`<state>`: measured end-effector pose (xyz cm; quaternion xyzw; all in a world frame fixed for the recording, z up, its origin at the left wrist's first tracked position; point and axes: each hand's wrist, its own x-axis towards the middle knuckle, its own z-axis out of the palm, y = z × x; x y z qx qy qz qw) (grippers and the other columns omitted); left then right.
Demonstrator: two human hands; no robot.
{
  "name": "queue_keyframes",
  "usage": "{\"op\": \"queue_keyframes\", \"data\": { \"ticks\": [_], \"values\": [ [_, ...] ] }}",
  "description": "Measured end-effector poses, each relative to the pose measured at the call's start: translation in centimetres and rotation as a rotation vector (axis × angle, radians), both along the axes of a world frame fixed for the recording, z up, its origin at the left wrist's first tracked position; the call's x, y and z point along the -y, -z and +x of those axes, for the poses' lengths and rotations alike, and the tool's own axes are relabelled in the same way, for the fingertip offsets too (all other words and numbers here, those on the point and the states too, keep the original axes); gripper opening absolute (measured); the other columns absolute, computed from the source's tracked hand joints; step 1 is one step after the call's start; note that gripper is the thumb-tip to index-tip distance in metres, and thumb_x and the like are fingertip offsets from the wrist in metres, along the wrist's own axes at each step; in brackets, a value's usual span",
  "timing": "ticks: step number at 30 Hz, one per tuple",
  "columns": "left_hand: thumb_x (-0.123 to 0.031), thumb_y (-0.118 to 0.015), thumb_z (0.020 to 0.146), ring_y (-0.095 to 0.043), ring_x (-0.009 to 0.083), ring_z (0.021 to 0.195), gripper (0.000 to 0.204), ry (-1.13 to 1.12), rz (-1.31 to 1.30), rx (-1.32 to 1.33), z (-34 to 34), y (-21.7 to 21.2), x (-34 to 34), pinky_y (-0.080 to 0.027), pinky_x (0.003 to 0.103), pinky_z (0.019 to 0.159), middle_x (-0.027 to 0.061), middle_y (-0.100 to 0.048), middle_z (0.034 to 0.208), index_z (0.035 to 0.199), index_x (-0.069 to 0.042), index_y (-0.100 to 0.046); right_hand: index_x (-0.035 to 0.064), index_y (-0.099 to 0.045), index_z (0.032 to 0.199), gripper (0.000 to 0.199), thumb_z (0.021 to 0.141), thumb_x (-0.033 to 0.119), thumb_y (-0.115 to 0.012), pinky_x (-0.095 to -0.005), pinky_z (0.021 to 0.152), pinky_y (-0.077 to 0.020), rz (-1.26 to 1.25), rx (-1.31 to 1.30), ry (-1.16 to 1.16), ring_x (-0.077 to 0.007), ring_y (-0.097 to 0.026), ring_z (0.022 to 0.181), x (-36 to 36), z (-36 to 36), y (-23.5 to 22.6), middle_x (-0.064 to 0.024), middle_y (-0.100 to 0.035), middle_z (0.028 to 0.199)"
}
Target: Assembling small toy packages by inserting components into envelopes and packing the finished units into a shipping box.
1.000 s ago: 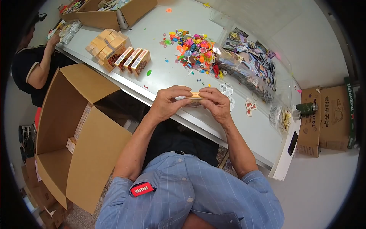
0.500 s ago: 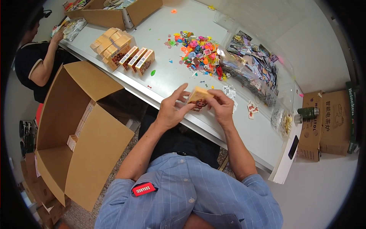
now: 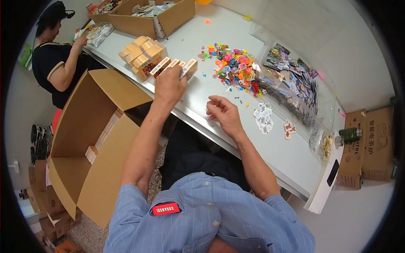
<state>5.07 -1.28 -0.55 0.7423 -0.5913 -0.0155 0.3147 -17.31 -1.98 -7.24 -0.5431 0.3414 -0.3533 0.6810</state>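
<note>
My left hand (image 3: 169, 86) is at the short row of small printed cardboard boxes on the table. Its fingers are closed around a small box (image 3: 189, 70) at the right end of the row, and the hand hides the lower parts of its neighbours. Empty, my right hand (image 3: 225, 114) hovers over the table's front part with fingers loosely bent and thumb apart. Beyond it lies a heap of colourful small plastic toys (image 3: 234, 65). A scatter of small white printed slips (image 3: 263, 118) lies to its right.
Bundled boxes (image 3: 143, 57) stand left of the row. A clear bin (image 3: 291, 80) of foil-like packets is at right, near red-marked cards (image 3: 289, 130) and a bottle (image 3: 350, 135). An open carton (image 3: 105, 168) stands left, holding more small boxes. A co-worker (image 3: 63, 63) is at far left.
My left hand has carried the small box from in front of me leftward to the row's end. My right hand has let go of it. The view has shifted slightly.
</note>
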Motion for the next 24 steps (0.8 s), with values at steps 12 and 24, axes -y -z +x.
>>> {"op": "queue_keyframes", "data": {
  "ticks": [12,24],
  "values": [
    [-0.031,-0.08,0.075,-0.055,0.0341,0.113,0.058,-0.17,-0.153,0.441,2.2,1.4,0.6,-0.047,0.047,0.093,0.0161,-0.06,0.116,0.122,-0.005,-0.059,-0.0019,-0.071,0.107,0.016,0.094,0.008,-0.069,-0.0235,0.071,-0.0509,-0.237,-0.138,0.009,-0.0087,-0.061,0.079,-1.0,-1.5,1.9,-0.0048,-0.065,0.098],
    [-0.045,-0.082,0.068,-0.048,0.0434,0.129,0.098,-0.261,0.412,0.077,4.6,2.2,2.6,-0.046,0.052,0.102,0.0255,-0.051,0.135,0.143,0.003,-0.038,-0.0014,-0.072,0.103,0.014,0.093,0.009,-0.07,-0.023,0.067,-0.049,-0.28,-0.106,0.037,-0.0082,-0.061,0.071,-1.2,-1.4,2.4,-0.0061,-0.067,0.095]
  ]
}}
